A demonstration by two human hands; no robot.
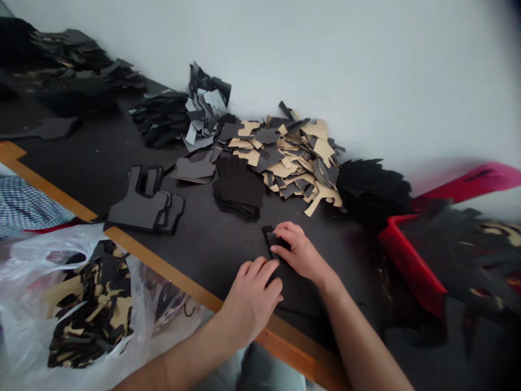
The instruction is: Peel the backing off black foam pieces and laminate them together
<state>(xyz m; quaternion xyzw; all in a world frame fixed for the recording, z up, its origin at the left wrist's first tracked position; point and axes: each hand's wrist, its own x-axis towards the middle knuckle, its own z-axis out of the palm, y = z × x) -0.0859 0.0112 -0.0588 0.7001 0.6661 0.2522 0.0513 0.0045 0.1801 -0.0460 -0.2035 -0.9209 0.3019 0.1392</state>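
A flat black cut-out sheet piece (299, 288) lies on the dark table near its front edge, partly covered by my hands. My left hand (256, 296) presses on its near left part, fingers bent and close together. Between the thumb and fingers of my right hand (299, 251) is a small dark grey piece (277, 239), held at the far left end of the black piece. Its full outline is hidden by the fingers. Left of my hands lies a small stack of dark grey cut-outs (140, 209). A black stack (238, 187) sits just beyond them.
Along the wall are a heap of tan and grey cut-outs (303, 157), grey scraps (205, 111) and black stacks (372, 187). A red bin (415, 266) full of dark pieces stands right. A clear plastic bag of scraps (24, 304) hangs below the table edge (157, 263).
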